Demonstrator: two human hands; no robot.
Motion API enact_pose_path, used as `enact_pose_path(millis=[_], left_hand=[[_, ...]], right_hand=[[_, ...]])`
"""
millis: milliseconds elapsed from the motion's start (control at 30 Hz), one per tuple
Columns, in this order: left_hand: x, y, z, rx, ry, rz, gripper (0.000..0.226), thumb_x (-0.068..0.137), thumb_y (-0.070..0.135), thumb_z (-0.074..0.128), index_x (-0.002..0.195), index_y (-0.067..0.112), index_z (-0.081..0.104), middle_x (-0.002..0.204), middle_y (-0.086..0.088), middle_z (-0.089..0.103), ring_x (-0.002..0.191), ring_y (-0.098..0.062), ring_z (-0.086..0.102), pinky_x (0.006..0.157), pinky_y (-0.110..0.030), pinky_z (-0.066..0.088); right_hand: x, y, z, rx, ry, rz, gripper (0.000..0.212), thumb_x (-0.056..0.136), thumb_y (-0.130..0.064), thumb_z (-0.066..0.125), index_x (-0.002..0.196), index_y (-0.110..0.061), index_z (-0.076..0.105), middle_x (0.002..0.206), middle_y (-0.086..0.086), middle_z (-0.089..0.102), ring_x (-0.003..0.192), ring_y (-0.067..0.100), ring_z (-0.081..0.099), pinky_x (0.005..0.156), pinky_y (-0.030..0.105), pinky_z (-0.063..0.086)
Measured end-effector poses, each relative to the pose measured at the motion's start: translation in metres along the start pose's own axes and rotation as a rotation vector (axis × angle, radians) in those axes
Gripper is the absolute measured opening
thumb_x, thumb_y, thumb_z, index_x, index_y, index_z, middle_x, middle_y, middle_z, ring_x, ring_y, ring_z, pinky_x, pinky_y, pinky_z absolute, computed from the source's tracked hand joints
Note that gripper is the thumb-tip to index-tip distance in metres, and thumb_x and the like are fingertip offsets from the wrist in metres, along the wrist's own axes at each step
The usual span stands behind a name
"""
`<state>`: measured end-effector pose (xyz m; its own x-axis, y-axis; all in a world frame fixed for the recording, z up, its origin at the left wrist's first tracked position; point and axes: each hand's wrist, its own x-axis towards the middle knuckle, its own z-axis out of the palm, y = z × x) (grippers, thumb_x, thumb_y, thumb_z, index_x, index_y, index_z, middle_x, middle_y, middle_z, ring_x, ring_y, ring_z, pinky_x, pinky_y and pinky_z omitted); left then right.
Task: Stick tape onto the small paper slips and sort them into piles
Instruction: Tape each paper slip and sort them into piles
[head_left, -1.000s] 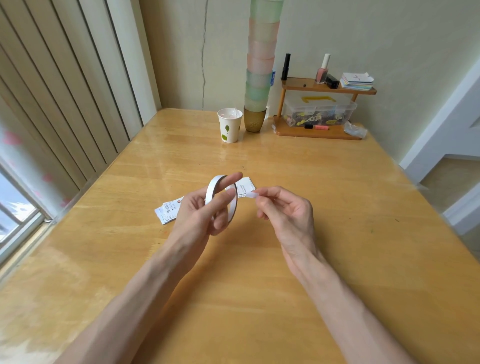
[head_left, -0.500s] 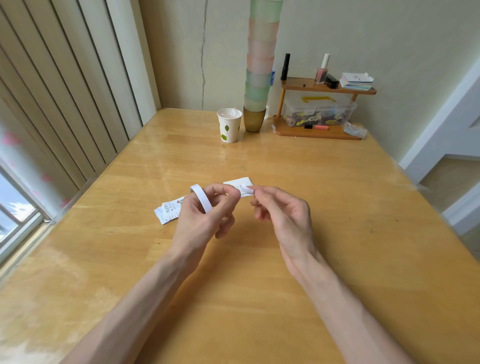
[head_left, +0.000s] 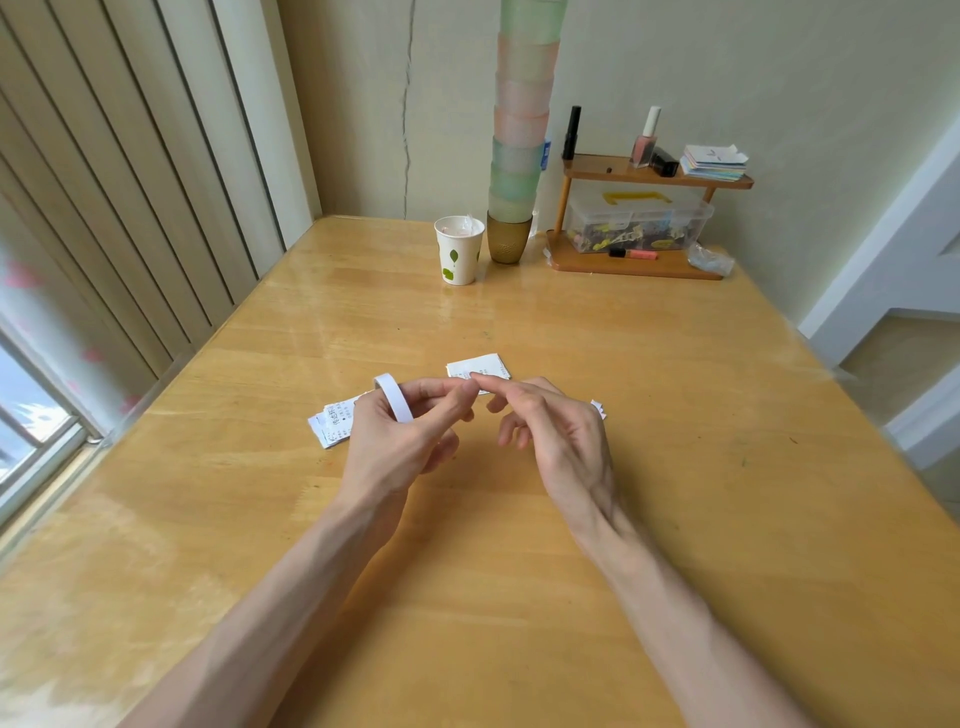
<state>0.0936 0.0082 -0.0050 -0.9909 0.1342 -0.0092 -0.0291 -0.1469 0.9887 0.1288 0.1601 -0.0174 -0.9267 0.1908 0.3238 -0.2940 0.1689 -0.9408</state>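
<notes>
The left hand grips the tape roll, fingers curled round its rim, over the middle of the table. The right hand stretches its forefinger to the left thumb tip; whether it pinches a tape end I cannot tell. The far slip lies flat just beyond the fingers, and the left pile sits beside the left hand. The paper looks feather-light, floppy and apt to slide, so it is likely best pinned flat and then lifted by an edge.

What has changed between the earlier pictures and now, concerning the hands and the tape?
The left hand turned the white tape roll from upright to tilted and shifted it leftward, gripping it throughout. The right hand brought its fingertips left to meet the left fingers; whether they pinch tape is unclear. The printed white paper slips on the wooden table stayed put.
</notes>
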Motion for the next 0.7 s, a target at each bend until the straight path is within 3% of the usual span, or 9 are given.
enact_pose_path(millis=[233, 500, 700], left_hand=[[0.0031, -0.0019, -0.0011, -0.006, -0.008, -0.018, 0.025, 0.087, 0.029, 0.081, 0.092, 0.005, 0.08, 0.066, 0.002, 0.063, 0.047, -0.013, 0.042, 0.046, -0.02, 0.03], [0.0038, -0.0031, -0.0027, 0.007, -0.015, -0.009, 0.023, 0.088, 0.027, 0.08, 0.09, 0.004, 0.078, 0.065, 0.001, 0.062, 0.047, -0.012, 0.041, 0.046, -0.02, 0.03], [0.0031, -0.0025, -0.002, 0.005, -0.016, -0.006, 0.02, 0.087, 0.026, 0.081, 0.089, 0.005, 0.079, 0.065, 0.001, 0.062, 0.047, -0.013, 0.041, 0.046, -0.019, 0.031]], right_hand=[[0.0008, -0.0005, 0.0001, 0.0, -0.013, 0.012, 0.046, 0.094, -0.046, 0.047, 0.112, -0.023, 0.082, 0.09, -0.002, 0.071, 0.073, 0.01, 0.062, 0.075, 0.018, 0.044], [-0.0001, -0.0003, 0.0002, 0.012, -0.02, 0.012, 0.047, 0.093, -0.046, 0.046, 0.112, -0.022, 0.082, 0.091, -0.007, 0.071, 0.072, 0.013, 0.061, 0.075, 0.017, 0.043], [0.0006, -0.0016, -0.0003, 0.026, -0.028, 0.025, 0.045, 0.093, -0.046, 0.046, 0.112, -0.026, 0.082, 0.09, 0.005, 0.07, 0.074, 0.014, 0.061, 0.078, 0.019, 0.043]])
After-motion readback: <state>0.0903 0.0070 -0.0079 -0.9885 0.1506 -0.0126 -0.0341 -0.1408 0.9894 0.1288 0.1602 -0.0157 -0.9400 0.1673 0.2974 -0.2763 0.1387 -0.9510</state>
